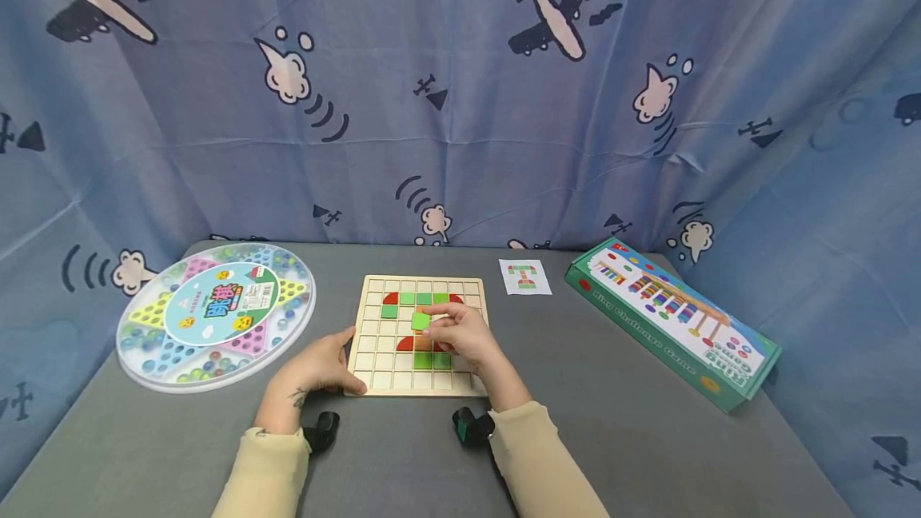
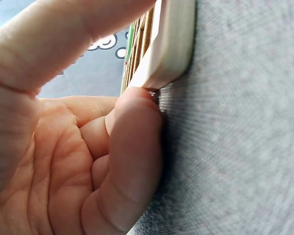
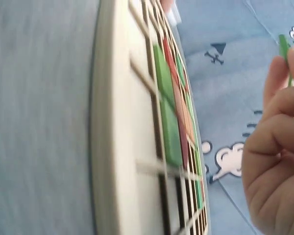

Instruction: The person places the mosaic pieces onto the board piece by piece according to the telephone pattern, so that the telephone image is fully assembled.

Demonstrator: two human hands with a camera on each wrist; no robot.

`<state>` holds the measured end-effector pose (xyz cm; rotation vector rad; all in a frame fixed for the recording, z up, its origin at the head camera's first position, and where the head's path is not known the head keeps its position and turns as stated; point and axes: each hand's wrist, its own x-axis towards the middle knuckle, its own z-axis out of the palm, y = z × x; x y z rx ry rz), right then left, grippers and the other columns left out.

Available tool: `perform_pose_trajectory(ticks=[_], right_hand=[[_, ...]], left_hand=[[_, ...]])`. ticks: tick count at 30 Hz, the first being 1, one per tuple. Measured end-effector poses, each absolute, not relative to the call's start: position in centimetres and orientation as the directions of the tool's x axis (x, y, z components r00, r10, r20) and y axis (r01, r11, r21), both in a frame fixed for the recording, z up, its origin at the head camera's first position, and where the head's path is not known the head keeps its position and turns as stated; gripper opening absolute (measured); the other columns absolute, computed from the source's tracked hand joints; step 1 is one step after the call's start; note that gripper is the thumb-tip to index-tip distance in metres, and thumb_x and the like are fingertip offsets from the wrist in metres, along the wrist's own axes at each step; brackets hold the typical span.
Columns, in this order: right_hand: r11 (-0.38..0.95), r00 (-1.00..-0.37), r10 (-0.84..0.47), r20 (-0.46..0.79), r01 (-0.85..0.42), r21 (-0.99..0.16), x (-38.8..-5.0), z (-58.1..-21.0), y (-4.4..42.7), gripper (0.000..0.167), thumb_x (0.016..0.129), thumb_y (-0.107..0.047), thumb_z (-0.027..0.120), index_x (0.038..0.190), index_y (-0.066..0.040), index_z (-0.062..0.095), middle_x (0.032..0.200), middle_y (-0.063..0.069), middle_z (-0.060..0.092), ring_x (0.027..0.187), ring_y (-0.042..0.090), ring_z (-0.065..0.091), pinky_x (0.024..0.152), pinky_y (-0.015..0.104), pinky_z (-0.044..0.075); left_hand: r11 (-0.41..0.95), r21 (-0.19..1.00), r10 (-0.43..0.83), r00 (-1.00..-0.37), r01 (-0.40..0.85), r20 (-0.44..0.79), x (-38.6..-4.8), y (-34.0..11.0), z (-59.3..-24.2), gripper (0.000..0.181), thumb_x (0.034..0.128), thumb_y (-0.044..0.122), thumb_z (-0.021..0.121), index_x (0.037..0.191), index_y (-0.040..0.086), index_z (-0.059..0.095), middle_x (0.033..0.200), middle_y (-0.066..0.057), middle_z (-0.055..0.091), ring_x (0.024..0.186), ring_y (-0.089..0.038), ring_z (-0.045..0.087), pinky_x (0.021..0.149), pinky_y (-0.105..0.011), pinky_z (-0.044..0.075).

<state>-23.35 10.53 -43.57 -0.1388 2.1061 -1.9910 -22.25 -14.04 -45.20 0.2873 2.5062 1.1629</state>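
Note:
A pale wooden grid board [image 1: 368, 294] lies on the table with green squares, orange squares and red rounded pieces set in its cells. My left hand [image 1: 320, 362] holds the board by its near left corner, the thumb at the corner and the fingers along the left side. Above the middle of the board, my right hand [image 1: 464, 336] pinches a green square tile [image 1: 420, 321] between thumb and fingertips. The right wrist view shows that tile [image 3: 283, 45] edge-on, raised clear of the board. The held tile and right hand hide some cells beneath them.
Behind the board to the right lies a small card [image 1: 544, 287] printed with a coloured block figure. A green game box [image 1: 647, 334] stands slantwise at the right. To the left is a round Chinese checkers set [image 1: 216, 314] with marbles. A blue printed curtain [image 1: 460, 102] hangs behind the grey table.

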Motion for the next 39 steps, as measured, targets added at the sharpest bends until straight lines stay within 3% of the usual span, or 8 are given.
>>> perform_pose_trajectory(ticks=[6, 10, 15, 22, 32, 37, 39], right_hand=[[0.247, -0.964, -0.197, -0.178, 0.127, -0.961, -22.9, -43.7, 8.7, 0.038, 0.072, 0.003, 0.071, 0.109, 0.004, 0.064, 0.062, -0.003, 0.059, 0.047, 0.007, 0.042, 0.045, 0.021, 0.031], [0.465, -0.971, -0.173, -0.166, 0.067, -0.883, -22.4, -43.8, 7.8, 0.029, 0.068, -0.001, 0.076, 0.096, -0.002, 0.07, 0.069, 0.001, 0.057, 0.053, 0.012, 0.042, 0.048, 0.024, 0.035], [0.598, -0.973, -0.156, -0.171, 0.045, -0.8, -21.9, -43.7, 7.0, 0.025, 0.066, -0.002, 0.078, 0.09, -0.004, 0.071, 0.075, 0.005, 0.057, 0.061, 0.016, 0.046, 0.052, 0.027, 0.038], [0.663, -0.971, -0.129, -0.202, 0.067, -0.746, -21.7, -43.8, 6.5, 0.025, 0.066, -0.002, 0.078, 0.09, -0.006, 0.071, 0.075, 0.004, 0.058, 0.055, 0.016, 0.047, 0.049, 0.027, 0.039], [0.67, -0.974, -0.136, -0.182, 0.045, -0.741, -21.8, -43.7, 6.4, 0.026, 0.067, -0.002, 0.075, 0.093, -0.004, 0.071, 0.08, 0.004, 0.061, 0.06, 0.016, 0.048, 0.051, 0.027, 0.039], [0.613, -0.986, -0.092, -0.142, 0.056, -0.788, -21.9, -42.7, 8.3, 0.028, 0.073, -0.006, 0.071, 0.1, -0.001, 0.069, 0.078, 0.007, 0.061, 0.065, 0.017, 0.051, 0.055, 0.027, 0.041], [0.651, -0.99, -0.061, -0.13, 0.059, -0.757, -21.9, -42.3, 9.7, 0.033, 0.074, -0.01, 0.071, 0.105, -0.001, 0.067, 0.081, 0.009, 0.063, 0.068, 0.018, 0.055, 0.058, 0.029, 0.043]], left_hand=[[0.66, 0.75, 0.317, -0.916, 0.027, -0.245, -22.3, -14.0, -45.2, 0.106, 0.0563, 0.01, 0.084, 0.144, -0.004, 0.026, 0.058, -0.006, 0.053, 0.044, -0.013, 0.045, 0.045, -0.028, 0.041], [0.658, 0.753, 0.32, -0.916, 0.03, -0.243, -22.4, -14.0, -45.2, 0.106, 0.0561, 0.01, 0.085, 0.144, -0.002, 0.026, 0.058, -0.006, 0.053, 0.044, -0.013, 0.046, 0.045, -0.028, 0.041], [0.657, 0.753, 0.325, -0.914, 0.034, -0.243, -22.5, -14.1, -45.3, 0.105, 0.0565, 0.011, 0.085, 0.144, -0.002, 0.027, 0.058, -0.006, 0.052, 0.044, -0.013, 0.045, 0.045, -0.028, 0.041], [0.656, 0.754, 0.325, -0.914, 0.035, -0.241, -22.5, -14.1, -45.4, 0.107, 0.056, 0.011, 0.085, 0.144, -0.002, 0.026, 0.057, -0.005, 0.052, 0.044, -0.013, 0.045, 0.045, -0.028, 0.041], [0.651, 0.759, 0.318, -0.914, 0.018, -0.251, -22.4, -14.1, -45.3, 0.105, 0.0565, 0.01, 0.084, 0.144, -0.002, 0.027, 0.057, -0.005, 0.053, 0.044, -0.013, 0.045, 0.045, -0.028, 0.041], [0.646, 0.763, 0.319, -0.916, 0.022, -0.244, -22.5, -14.0, -45.4, 0.105, 0.0564, 0.009, 0.084, 0.144, -0.001, 0.027, 0.056, -0.005, 0.052, 0.043, -0.013, 0.045, 0.045, -0.028, 0.041], [0.646, 0.763, 0.324, -0.914, 0.026, -0.243, -22.5, -14.0, -45.4, 0.105, 0.0565, 0.009, 0.084, 0.144, 0.0, 0.027, 0.057, -0.005, 0.052, 0.044, -0.013, 0.045, 0.045, -0.028, 0.041]])
